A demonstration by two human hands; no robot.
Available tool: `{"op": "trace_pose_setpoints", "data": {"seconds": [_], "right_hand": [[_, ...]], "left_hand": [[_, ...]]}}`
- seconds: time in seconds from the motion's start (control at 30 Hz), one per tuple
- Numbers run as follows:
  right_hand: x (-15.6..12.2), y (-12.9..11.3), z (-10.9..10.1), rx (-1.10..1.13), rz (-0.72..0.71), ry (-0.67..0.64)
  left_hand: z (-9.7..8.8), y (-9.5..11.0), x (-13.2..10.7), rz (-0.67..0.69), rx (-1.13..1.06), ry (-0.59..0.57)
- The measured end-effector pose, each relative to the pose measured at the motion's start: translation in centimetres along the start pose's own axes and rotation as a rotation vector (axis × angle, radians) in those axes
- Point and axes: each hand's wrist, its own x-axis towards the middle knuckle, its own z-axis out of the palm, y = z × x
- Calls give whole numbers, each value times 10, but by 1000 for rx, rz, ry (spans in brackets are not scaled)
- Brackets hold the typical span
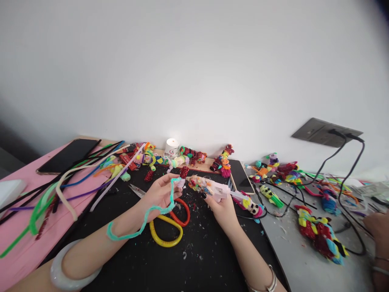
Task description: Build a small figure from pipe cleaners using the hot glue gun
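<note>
My left hand [162, 190] is closed on a small pipe-cleaner piece [184, 172], red and glittery on top and lilac below. From it a turquoise pipe cleaner [148, 211] trails in waves down over my left forearm. My right hand [220, 205] is wrapped round a pale pink hot glue gun [217, 188], with a glue stick [240, 195] poking out of its back. The gun's nozzle end, crusted with coloured fluff, points at the piece; whether they touch I cannot tell. Scissors [166, 231] with yellow and red handles lie below, partly behind my left hand.
Loose pipe cleaners [69, 182] and a dark phone [68, 156] lie to the left. Along the wall stand a paper cup [172, 148] and several pipe-cleaner figures [223, 160]. A second phone [241, 176], black cords [358, 194] and another person's hand [377, 227] are to the right.
</note>
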Motion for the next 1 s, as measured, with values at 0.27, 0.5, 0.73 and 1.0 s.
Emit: {"op": "trace_pose_setpoints", "data": {"seconds": [0.27,0.5,0.73,1.0], "right_hand": [[2,4,-5,-254,-5,64],[4,2,-8,-754,19,55],[1,-4,-8,-737,-108,113],[-13,-25,7,-225,-358,-177]], "left_hand": [[-4,-1,3,70,21,22],[1,1,-3,207,218,44],[1,-2,-9,363,558,42],[0,-8,-13,492,798,-83]]}}
